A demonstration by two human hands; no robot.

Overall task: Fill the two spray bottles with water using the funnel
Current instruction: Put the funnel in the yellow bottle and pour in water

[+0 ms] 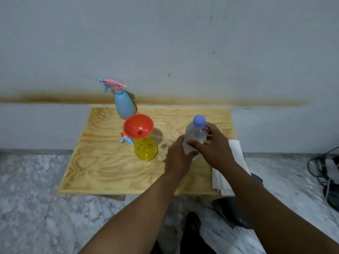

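Note:
A clear water bottle [195, 133] with a blue cap stands upright on the wooden table [102, 173]. My left hand [178, 158] grips its lower body from the left. My right hand [214, 145] wraps its middle from the right. A red funnel [138, 126] sits over the top of a yellow spray bottle [145, 148], whose pink and blue trigger head [126, 139] shows at its left. A light blue spray bottle [124, 105] with a pink trigger head on stands at the back by the wall.
A folded white cloth [234, 162] lies at the table's right edge, partly under my right forearm. The wall rises directly behind the table. Black cables [324, 173] lie on the marble floor at the far right.

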